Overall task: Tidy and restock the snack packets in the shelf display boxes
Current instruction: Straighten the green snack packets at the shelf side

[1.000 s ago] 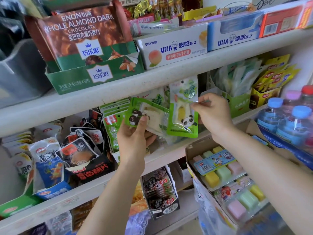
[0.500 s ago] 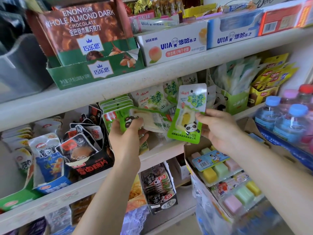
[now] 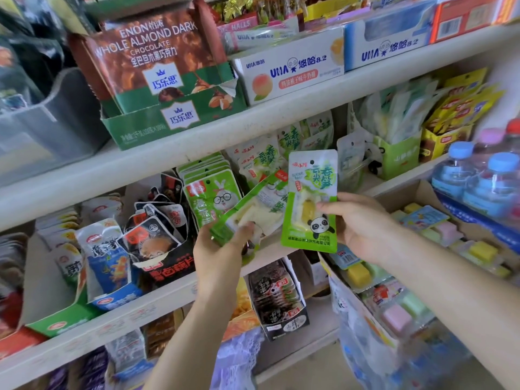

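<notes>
Our right hand (image 3: pixel 363 226) pinches a green panda packet (image 3: pixel 311 201) upright; our left hand (image 3: pixel 222 249) grips a tilted packet (image 3: pixel 253 209) just beside it.

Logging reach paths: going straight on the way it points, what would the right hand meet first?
Probably the tilted packet that the left hand holds: the right hand, pinching the panda packet, points up-left at it. Depth is unclear; it might pass it and reach the standing packets behind.
</notes>
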Demonstrator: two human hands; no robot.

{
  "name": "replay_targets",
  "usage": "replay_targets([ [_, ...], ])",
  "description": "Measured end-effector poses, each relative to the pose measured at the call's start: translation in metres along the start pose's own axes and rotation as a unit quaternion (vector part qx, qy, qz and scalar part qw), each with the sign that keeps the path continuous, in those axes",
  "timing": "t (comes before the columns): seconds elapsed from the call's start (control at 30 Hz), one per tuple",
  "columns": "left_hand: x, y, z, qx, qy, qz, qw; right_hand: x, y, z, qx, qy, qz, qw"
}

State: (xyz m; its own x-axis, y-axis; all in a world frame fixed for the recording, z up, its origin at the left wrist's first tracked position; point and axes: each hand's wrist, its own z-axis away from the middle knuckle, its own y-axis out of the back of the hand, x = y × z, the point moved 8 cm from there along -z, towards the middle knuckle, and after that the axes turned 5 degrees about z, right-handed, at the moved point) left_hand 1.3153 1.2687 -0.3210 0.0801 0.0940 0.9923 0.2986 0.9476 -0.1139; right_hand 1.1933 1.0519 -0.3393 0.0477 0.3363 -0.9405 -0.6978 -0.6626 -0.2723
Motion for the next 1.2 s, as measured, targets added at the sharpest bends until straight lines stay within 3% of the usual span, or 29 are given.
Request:
replay_targets([
  [0.13,-0.007,-0.008,0.000,-0.029,0.060,0.054,0.996,0.010,-0.014,0.006,-0.035,-0.025,-0.062,0.997],
  [0.33,-0.011,-0.034,0.012,-0.143,0.103,0.062,0.982,0.022,0.002,0.007,0.035,-0.031,-0.033,0.998],
  [0.5,-0.013,-0.063,0.023,-0.200,0.069,0.017,0.977,0.006,0.008,0.016,-0.011,-0.027,-0.065,0.997],
  [0.63,-0.008,-0.076,0.025,-0.223,0.037,-0.001,0.974,-0.008,0.021,0.013,0.025,0.034,-0.008,0.999],
  [0.87,-0.003,-0.072,0.022,-0.176,-0.036,-0.037,0.983,-0.021,-0.005,0.020,0.001,0.146,0.123,0.982],
  [0.97,0.003,-0.055,0.012,-0.135,-0.045,-0.003,0.990,-0.034,-0.012,0.015,0.021,0.216,0.248,0.944],
  [1.1,0.022,-0.018,-0.004,-0.048,-0.081,0.026,0.995,-0.074,-0.012,0.003,0.079,0.340,0.383,0.855],
  [1.2,0.027,0.001,-0.012,-0.014,-0.106,0.029,0.994,-0.087,-0.019,-0.011,0.079,0.355,0.476,0.801],
])
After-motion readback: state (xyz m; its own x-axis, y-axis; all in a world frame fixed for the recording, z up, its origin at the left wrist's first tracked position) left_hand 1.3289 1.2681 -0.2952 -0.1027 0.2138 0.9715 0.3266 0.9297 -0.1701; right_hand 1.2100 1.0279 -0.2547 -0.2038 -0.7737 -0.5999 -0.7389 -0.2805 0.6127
